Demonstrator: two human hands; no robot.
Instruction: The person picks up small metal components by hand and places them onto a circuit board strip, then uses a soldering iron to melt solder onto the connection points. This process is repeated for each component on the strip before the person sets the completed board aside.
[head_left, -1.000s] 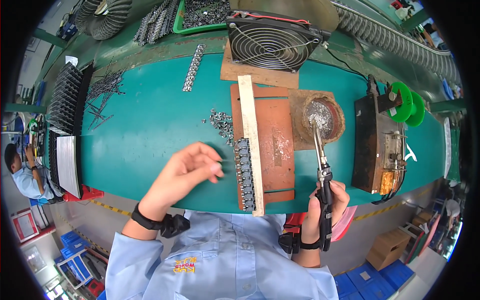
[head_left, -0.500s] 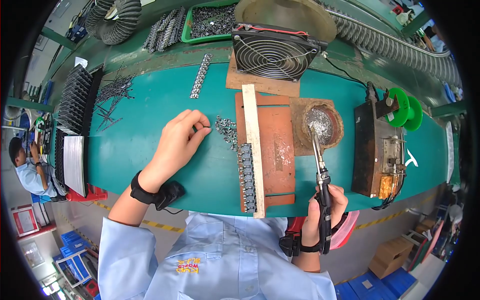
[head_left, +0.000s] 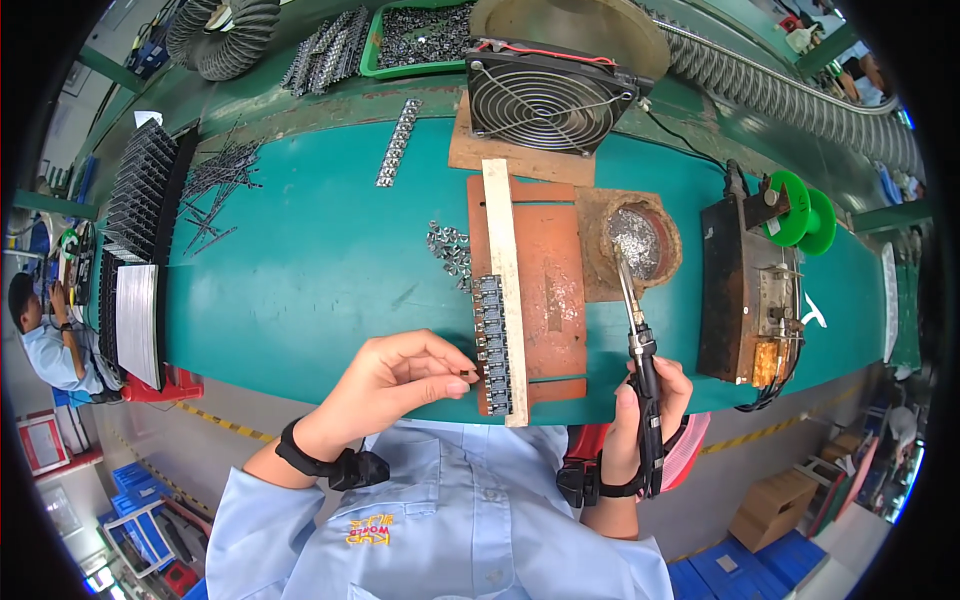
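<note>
My left hand (head_left: 412,377) pinches a tiny dark part (head_left: 465,374) between thumb and fingertips. It is beside the lower end of a row of small black components (head_left: 492,345), lined up along a pale wooden strip (head_left: 505,270) on an orange-brown board (head_left: 553,290). Wrapped in my right hand (head_left: 655,400) is the black handle of a soldering iron (head_left: 645,375). The iron's metal tip reaches into a round brown pot (head_left: 668,240) with silvery bits inside. A small heap of shiny metal pieces (head_left: 449,252) lies left of the wooden strip.
A black fan (head_left: 545,100) stands behind the board. To the right is a dark metal box (head_left: 735,290) with a green solder spool (head_left: 800,215). Black racks (head_left: 145,205) and thin black strips (head_left: 222,180) sit at left. A green tray (head_left: 415,40) holds small parts.
My left hand has moved toward me and to the right, from near the heap of metal pieces to the lower end of the component row. The soldering iron stays at the pot.
</note>
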